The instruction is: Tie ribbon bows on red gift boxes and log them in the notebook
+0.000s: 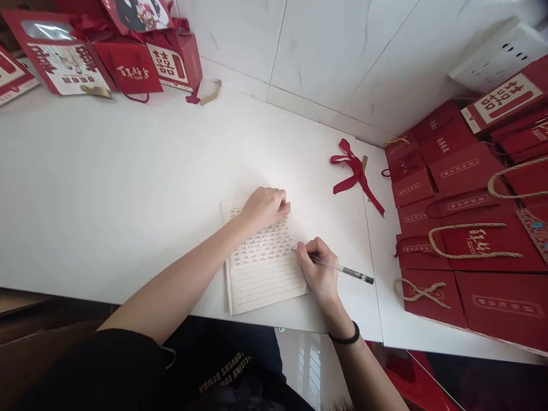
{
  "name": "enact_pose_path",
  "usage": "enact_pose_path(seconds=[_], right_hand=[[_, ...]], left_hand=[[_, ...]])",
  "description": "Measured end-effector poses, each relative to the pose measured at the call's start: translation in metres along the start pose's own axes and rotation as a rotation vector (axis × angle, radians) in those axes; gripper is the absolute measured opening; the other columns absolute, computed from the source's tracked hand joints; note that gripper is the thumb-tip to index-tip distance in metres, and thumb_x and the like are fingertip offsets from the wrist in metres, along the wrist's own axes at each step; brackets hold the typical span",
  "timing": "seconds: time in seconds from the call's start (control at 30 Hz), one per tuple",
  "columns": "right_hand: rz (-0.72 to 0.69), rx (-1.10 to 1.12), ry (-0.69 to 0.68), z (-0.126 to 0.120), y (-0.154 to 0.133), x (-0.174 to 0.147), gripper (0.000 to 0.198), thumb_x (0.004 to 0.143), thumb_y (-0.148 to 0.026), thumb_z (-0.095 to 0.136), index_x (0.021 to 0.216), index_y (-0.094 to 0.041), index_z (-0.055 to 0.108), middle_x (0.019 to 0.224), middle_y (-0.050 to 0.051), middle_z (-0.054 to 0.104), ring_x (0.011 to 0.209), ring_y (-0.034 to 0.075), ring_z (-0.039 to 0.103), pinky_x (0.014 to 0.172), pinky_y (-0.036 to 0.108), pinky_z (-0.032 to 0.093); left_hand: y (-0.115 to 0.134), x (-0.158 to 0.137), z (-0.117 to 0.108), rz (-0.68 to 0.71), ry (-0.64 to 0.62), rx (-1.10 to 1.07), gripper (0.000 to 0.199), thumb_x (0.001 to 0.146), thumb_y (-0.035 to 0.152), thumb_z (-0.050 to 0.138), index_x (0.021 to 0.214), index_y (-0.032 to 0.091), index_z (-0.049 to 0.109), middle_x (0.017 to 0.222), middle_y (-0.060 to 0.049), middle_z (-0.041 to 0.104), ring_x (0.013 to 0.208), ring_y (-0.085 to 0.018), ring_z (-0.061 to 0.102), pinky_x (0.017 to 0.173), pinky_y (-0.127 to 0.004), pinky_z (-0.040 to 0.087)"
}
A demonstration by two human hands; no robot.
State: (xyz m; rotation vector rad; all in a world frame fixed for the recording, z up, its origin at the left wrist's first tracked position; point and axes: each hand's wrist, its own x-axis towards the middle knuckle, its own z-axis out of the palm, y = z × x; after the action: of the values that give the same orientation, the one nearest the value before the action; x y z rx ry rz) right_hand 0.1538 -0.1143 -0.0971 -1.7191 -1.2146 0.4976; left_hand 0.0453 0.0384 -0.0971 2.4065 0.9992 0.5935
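A lined notebook [265,285] lies on the white table, its upper lines filled with rows of small handwritten marks and its lower lines blank. My right hand [319,268] grips a pen [342,267] with a clear barrel and dark end, the tip close to the right edge of the page near the written rows. A black band [346,337] circles my right wrist. Across the top of the notebook rests my left hand [266,204], fingers curled in, with no object visible in it. My left hand and forearm cover part of the writing.
Red gift bags and boxes [466,171] with rope handles are stacked on the right. More red boxes [128,65] stand at the back left. A red ribbon [354,168] lies right of the notebook. Behind is a tiled wall [317,51] with a white power socket [500,54].
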Motion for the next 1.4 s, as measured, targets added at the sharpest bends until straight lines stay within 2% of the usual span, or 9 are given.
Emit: enact_pose_path(seconds=[0.1, 0.37, 0.7, 1.2, 1.3, 1.4], right_hand=[[0.020, -0.029, 0.010, -0.0004, -0.0007, -0.0002, 0.036, 0.080, -0.031, 0.052, 0.057, -0.020, 0.027, 0.050, -0.006, 0.028, 0.047, 0.009, 0.027, 0.044, 0.020, 0.025], [0.011, -0.067, -0.024, -0.0002, -0.0024, -0.0006, 0.034, 0.078, -0.028, 0.049, 0.058, -0.020, 0.023, 0.052, -0.006, 0.025, 0.049, 0.009, 0.023, 0.045, 0.021, 0.021], [0.060, -0.060, -0.015, -0.0011, -0.0046, -0.0002, 0.033, 0.078, -0.028, 0.048, 0.058, -0.020, 0.023, 0.053, -0.006, 0.024, 0.050, 0.010, 0.023, 0.046, 0.022, 0.023], [0.051, -0.087, 0.021, -0.0007, -0.0054, -0.0013, 0.032, 0.077, -0.028, 0.047, 0.057, -0.021, 0.023, 0.053, -0.005, 0.024, 0.049, 0.010, 0.023, 0.046, 0.023, 0.022], [0.096, -0.008, 0.018, -0.0031, -0.0064, -0.0020, 0.030, 0.075, -0.025, 0.046, 0.056, -0.021, 0.023, 0.051, -0.005, 0.026, 0.048, 0.010, 0.025, 0.045, 0.023, 0.023], [0.171, 0.140, 0.069, -0.0064, -0.0055, -0.0036, 0.034, 0.080, -0.026, 0.051, 0.056, -0.021, 0.027, 0.049, -0.005, 0.034, 0.045, 0.010, 0.032, 0.044, 0.023, 0.026]], left_hand=[[-0.0008, -0.0001, 0.0033, 0.039, 0.024, 0.056, 0.022, 0.081, 0.018, 0.044, 0.059, 0.018, 0.046, 0.057, 0.000, 0.055, 0.053, -0.013, 0.047, 0.060, -0.029, 0.037], [0.0001, -0.0004, 0.0026, 0.038, 0.013, 0.070, 0.024, 0.083, 0.019, 0.043, 0.059, 0.018, 0.043, 0.058, 0.000, 0.054, 0.053, -0.013, 0.046, 0.066, -0.031, 0.040], [0.0004, -0.0020, 0.0029, 0.038, 0.029, 0.049, 0.025, 0.082, 0.018, 0.043, 0.058, 0.018, 0.037, 0.055, 0.001, 0.051, 0.049, -0.011, 0.040, 0.064, -0.029, 0.039], [0.0017, -0.0011, 0.0012, 0.021, 0.003, 0.058, 0.025, 0.082, 0.017, 0.043, 0.057, 0.018, 0.039, 0.056, 0.000, 0.054, 0.051, -0.013, 0.044, 0.063, -0.031, 0.039], [0.0015, -0.0011, 0.0010, 0.025, 0.005, 0.050, 0.025, 0.082, 0.017, 0.043, 0.057, 0.018, 0.041, 0.057, -0.001, 0.055, 0.052, -0.013, 0.046, 0.062, -0.030, 0.039], [0.0015, -0.0014, 0.0010, 0.027, -0.006, 0.042, 0.024, 0.082, 0.017, 0.043, 0.058, 0.018, 0.043, 0.058, -0.001, 0.056, 0.053, -0.014, 0.047, 0.059, -0.029, 0.038]])
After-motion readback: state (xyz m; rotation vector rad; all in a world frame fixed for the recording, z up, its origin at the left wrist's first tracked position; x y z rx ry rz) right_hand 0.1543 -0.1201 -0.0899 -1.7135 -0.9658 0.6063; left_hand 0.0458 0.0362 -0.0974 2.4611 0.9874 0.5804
